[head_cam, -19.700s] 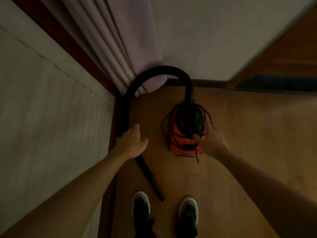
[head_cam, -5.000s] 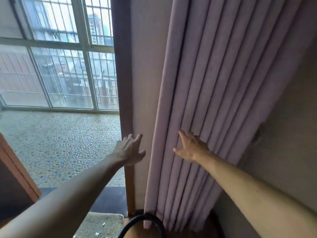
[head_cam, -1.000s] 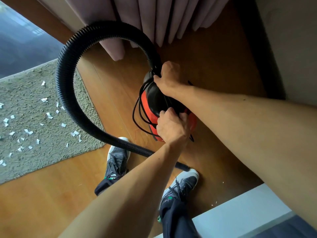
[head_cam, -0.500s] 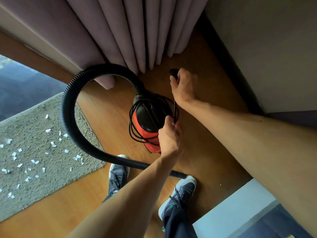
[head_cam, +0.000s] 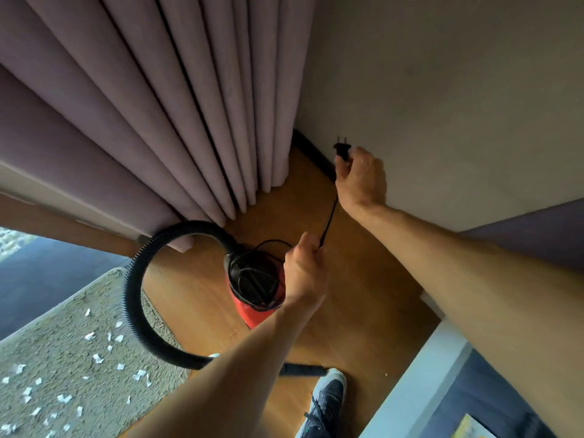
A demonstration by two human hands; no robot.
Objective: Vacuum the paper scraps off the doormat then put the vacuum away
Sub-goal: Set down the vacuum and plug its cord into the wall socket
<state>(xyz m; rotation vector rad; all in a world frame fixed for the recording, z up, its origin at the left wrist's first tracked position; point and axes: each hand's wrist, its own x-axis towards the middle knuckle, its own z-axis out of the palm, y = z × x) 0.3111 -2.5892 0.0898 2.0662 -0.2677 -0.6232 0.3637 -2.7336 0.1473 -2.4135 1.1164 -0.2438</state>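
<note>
A red canister vacuum [head_cam: 252, 308] with a black lid stands on the wooden floor, some cord still coiled on top. Its ribbed black hose [head_cam: 132, 298] loops left and down over the edge of the grey doormat [head_cam: 57, 358], which is strewn with several white paper scraps [head_cam: 98, 358]. My right hand [head_cam: 361, 178] holds the black plug [head_cam: 342, 150] up near the beige wall, prongs pointing upward. My left hand [head_cam: 305, 270] grips the black cord [head_cam: 328, 219] just above the vacuum. The cord runs taut between both hands.
Mauve curtains [head_cam: 164, 105] hang behind the vacuum, reaching the floor. A dark skirting board [head_cam: 313, 156] runs along the wall's foot. A white furniture edge [head_cam: 420, 390] lies at lower right. My shoe [head_cam: 325, 403] is below the hose nozzle [head_cam: 303, 370].
My right hand has lifted the plug away from the vacuum towards the wall, unwinding cord. My left hand rose with the cord. The view tilted upward.
</note>
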